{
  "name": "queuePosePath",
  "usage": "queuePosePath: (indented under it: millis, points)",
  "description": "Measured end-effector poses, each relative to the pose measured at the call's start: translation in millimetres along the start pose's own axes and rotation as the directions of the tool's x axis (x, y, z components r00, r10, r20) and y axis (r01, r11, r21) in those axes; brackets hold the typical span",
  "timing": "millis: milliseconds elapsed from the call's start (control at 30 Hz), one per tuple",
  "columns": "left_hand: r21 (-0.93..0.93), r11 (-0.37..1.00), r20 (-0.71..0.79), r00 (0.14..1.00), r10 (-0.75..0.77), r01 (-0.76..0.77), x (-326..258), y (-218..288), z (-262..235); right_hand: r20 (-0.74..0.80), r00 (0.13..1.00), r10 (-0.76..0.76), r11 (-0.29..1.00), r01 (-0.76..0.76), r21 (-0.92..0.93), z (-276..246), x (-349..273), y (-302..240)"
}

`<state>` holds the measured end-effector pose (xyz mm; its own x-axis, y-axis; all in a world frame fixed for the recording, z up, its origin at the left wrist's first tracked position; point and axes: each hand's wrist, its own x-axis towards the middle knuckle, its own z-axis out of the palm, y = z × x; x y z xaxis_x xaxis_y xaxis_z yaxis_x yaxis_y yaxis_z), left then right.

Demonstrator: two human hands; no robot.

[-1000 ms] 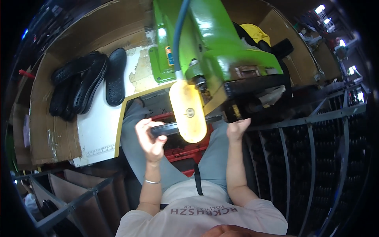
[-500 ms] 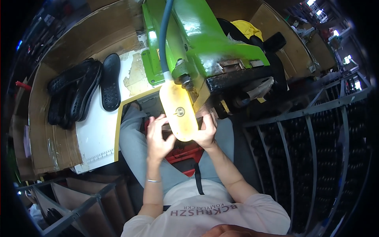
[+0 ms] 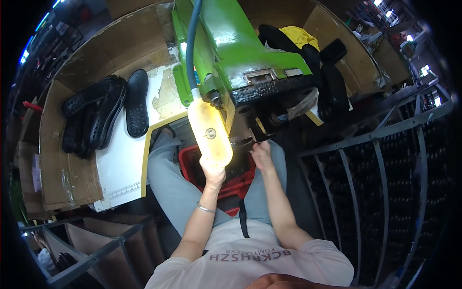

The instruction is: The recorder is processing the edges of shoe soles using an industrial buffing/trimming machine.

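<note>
The dark sole (image 3: 242,143), seen edge-on beneath the green machine (image 3: 240,53), looks light and rubbery, probably best held at both ends. The right hand (image 3: 262,156) curls beside it, grip unclear; the left hand (image 3: 213,176), partly behind the yellow lamp (image 3: 210,134), cannot be judged.

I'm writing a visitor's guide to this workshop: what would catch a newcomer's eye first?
Probably the bright yellow lamp, hanging near the middle of the view and partly hiding the person's left hand. Behind it towers a glossy green machine, with the right hand near its dark lower end. Black soles heaped on the left come next.
</note>
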<state>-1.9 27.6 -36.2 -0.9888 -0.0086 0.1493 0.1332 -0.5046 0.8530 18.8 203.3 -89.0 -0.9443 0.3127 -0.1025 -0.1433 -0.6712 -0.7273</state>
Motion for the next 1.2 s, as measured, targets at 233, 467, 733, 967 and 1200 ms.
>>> queuePosePath:
  millis: [233,467,733,967,1200]
  points:
    - [-0.406,0.913,0.081,0.997,-0.006,0.039,2.6,26.6,7.1,-0.029,0.912,-0.41,0.75,0.319,-0.58,42.1,-37.3,-109.2]
    - [-0.282,0.897,0.4,0.891,-0.213,0.341,43.8,58.8,-19.4,0.379,0.882,-0.281,0.475,0.471,-0.743,60.4,-98.0,-166.0]
    - [-0.382,0.812,0.458,0.854,-0.248,0.441,37.9,70.2,-17.1,0.433,0.882,-0.187,0.467,0.468,-0.751,22.1,-142.0,-219.3]
    - [0.931,0.352,0.086,0.883,-0.461,0.093,19.7,39.1,-138.9,0.428,0.873,-0.235,0.461,0.487,-0.741,84.5,-129.5,-151.9]
    - [0.868,0.464,0.194,0.981,0.007,-0.176,53.6,181.9,-164.6,0.847,0.413,-0.334,-0.243,0.831,-0.5,205.3,-61.2,-44.6]
